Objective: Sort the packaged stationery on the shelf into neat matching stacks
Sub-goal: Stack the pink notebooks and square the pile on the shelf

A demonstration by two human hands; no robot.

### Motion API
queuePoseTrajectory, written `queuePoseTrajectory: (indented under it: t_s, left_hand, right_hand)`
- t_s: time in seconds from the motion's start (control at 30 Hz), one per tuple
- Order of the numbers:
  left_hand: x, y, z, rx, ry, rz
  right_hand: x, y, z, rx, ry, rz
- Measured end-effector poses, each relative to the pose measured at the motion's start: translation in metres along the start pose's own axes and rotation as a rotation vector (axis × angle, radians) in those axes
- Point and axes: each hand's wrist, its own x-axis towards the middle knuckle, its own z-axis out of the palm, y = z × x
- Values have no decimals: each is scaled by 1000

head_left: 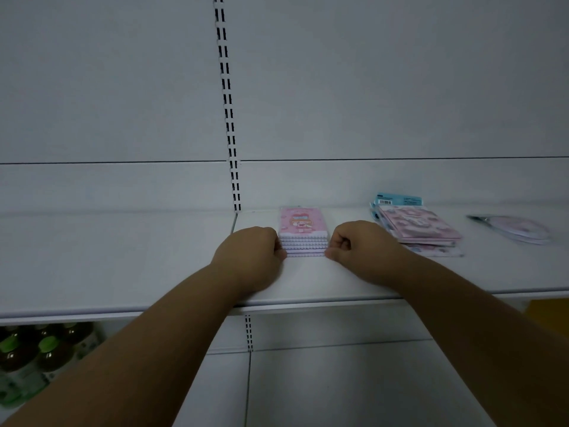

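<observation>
A stack of pink notebooks (303, 232) with a cartoon girl on the cover lies on the white shelf (123, 266), near its middle. My left hand (252, 257) has its curled fingers against the stack's left edge. My right hand (357, 245) has its curled fingers against the right edge, so the stack sits between both hands. To the right lies an untidy pile of pink and blue packaged stationery (418, 229), fanned out at angles. Further right rests a flat clear packet (514, 228) with a round pale item inside.
The shelf's back panel and a slotted upright (229, 118) rise behind the stack. On a lower shelf at the bottom left stand several dark bottles with green caps (27, 355). The shelf's front edge (308, 303) runs under my forearms.
</observation>
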Motion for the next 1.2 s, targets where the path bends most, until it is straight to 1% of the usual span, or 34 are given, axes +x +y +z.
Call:
queuePoseTrajectory:
  t_s: [0.17,0.3,0.47,0.57,0.7,0.77,0.87,0.9,0.97,1.0,1.07,1.13,1.2]
  left_hand:
    - [-2,2,-7,0,-28,-13]
    - [-1,3,-14,-24,-62,-3]
    - [-4,5,-8,-18,-12,-10]
    - [-4,5,-8,-17,-10,-11]
    - [-5,6,-13,-17,-77,-63]
    - [1,4,-22,-108,-144,-140]
    - [20,3,-37,-460,-239,-344]
    - [25,4,-39,-580,-254,-423]
    - [33,8,-39,-811,-235,-561]
    - [36,11,-38,-863,-229,-597]
    - [42,15,-36,-827,-259,-591]
    - [44,19,-35,-764,-284,-535]
    - [45,20,-34,-739,-258,-500]
  right_hand:
    - [0,0,-5,-41,-34,-34]
    - [1,1,-12,-35,-23,-41]
    - [-3,4,-6,5,2,-84]
    - [-1,5,-6,11,-8,-103]
    - [-2,6,-11,18,-45,-91]
    - [1,7,-17,82,-70,8]
    - [17,2,-23,537,-90,337]
    - [24,-2,-23,639,-95,434]
    - [35,-11,-22,703,-114,531]
    - [39,-15,-20,709,-122,535]
    - [46,-20,-17,689,-125,519]
    - [50,-23,-14,656,-132,519]
    - [52,-24,-13,655,-136,534]
